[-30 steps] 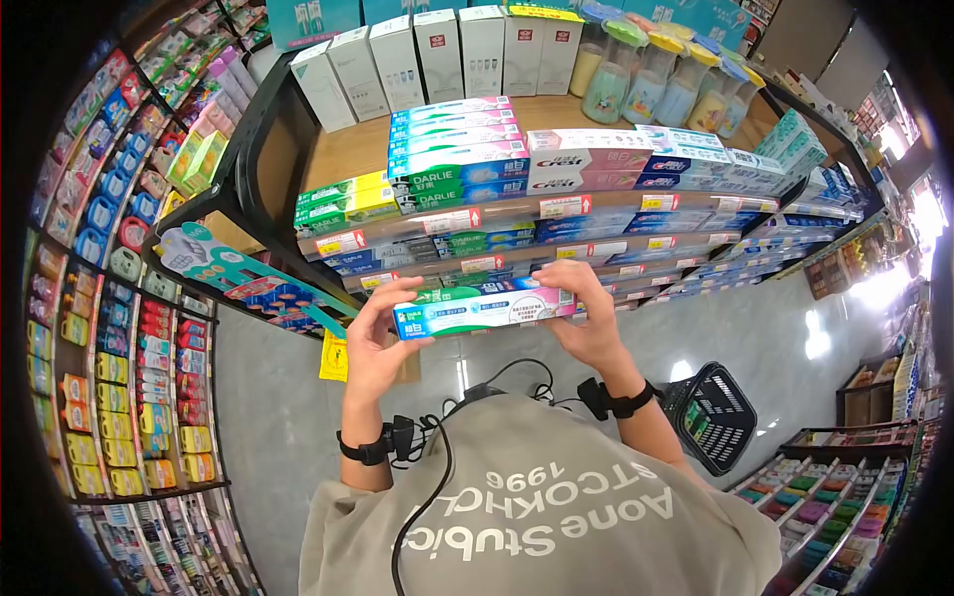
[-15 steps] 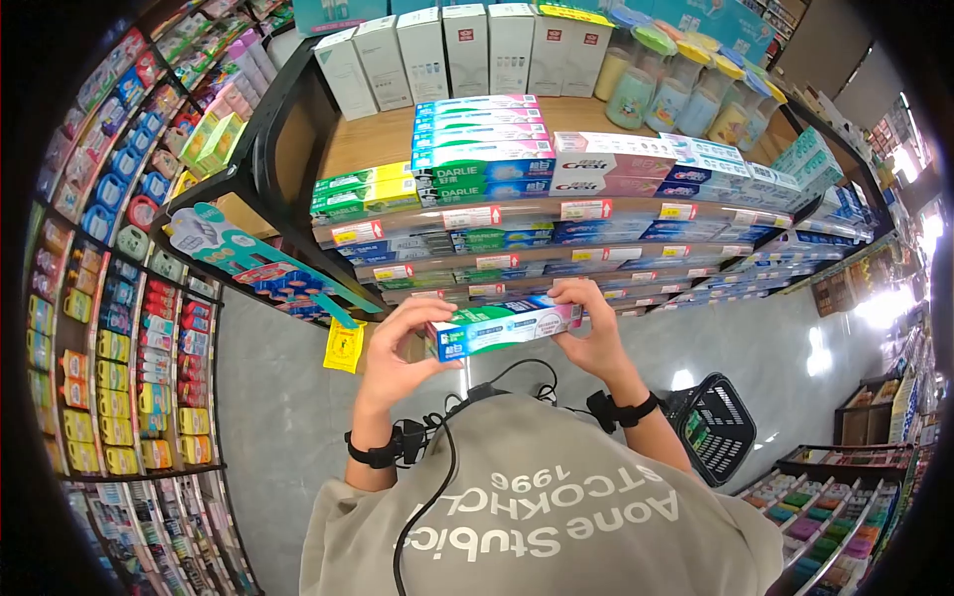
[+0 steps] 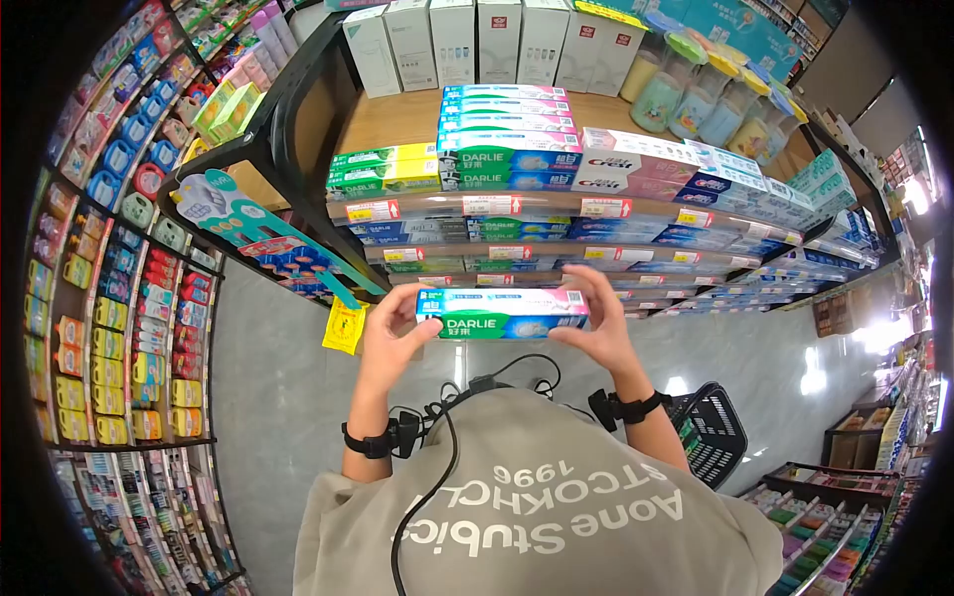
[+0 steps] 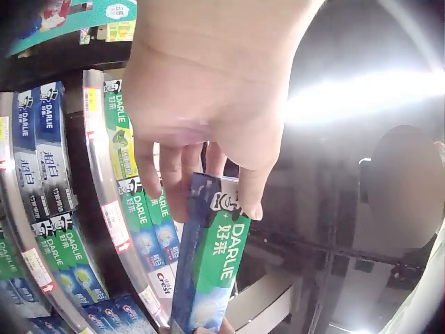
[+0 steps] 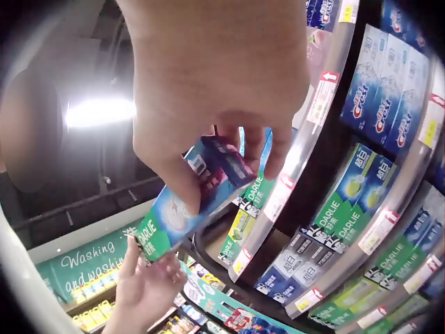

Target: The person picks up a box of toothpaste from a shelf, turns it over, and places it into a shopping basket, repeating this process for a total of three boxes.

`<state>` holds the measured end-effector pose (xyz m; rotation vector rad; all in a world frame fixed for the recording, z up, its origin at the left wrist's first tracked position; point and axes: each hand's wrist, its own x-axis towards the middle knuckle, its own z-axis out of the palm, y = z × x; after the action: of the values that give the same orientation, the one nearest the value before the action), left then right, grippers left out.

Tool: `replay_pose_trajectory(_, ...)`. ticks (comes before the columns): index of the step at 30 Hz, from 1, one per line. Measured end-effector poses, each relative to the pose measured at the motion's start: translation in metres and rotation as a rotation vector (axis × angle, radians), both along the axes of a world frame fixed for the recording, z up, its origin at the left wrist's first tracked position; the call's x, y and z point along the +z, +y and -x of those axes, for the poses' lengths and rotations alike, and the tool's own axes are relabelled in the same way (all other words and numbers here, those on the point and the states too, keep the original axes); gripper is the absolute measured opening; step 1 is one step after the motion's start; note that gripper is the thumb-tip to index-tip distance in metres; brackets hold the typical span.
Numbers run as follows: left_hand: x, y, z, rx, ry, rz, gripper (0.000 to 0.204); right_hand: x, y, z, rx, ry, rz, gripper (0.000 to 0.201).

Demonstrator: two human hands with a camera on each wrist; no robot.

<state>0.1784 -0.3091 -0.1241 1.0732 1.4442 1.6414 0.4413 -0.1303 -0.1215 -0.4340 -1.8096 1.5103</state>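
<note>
Between both hands, in front of the shelf, is a green, blue and white Darlie toothpaste box [image 3: 502,320]. My left hand [image 3: 396,333] grips its left end, thumb on the front face. At the other end my right hand [image 3: 599,328] holds the box, with the thumb along its lower edge. The left wrist view shows the green printed side of the toothpaste box [image 4: 219,257] below the left hand [image 4: 208,118]. From the right wrist, the right hand [image 5: 215,104] pinches the blue and purple end, and the left hand [image 5: 142,289] is at the far end.
Toothpaste boxes [image 3: 507,149] are stacked along the shelf's top, with white cartons [image 3: 452,45] and lidded cups [image 3: 686,89] behind. Price-tag rails [image 3: 492,206] run along the front. A black shopping basket [image 3: 711,437] stands on the floor at right; a teal sign [image 3: 253,233] juts out left.
The toothpaste box has been turned in both hands, so the green Darlie face now shows toward the head view. The shelf has shifted slightly right and up in view.
</note>
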Motion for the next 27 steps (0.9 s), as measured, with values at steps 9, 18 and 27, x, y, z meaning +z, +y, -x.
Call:
replay_pose_trajectory(9, -0.01, -0.001, -0.004, -0.212, -0.25, 0.207, 0.047, -0.002, 0.012, 0.001, 0.031, -0.149, 0.415, 0.028)
replay_pose_trajectory(18, -0.028, -0.01, 0.007, -0.255, -0.346, 0.058, 0.066, -0.038, 0.015, -0.008, 0.054, -0.073, 0.913, 0.028)
replay_pose_trajectory(27, -0.021, -0.004, 0.004, -0.154, -0.364, 0.076, 0.059, -0.033, 0.003, -0.017, 0.181, 0.068, 1.06, 0.053)
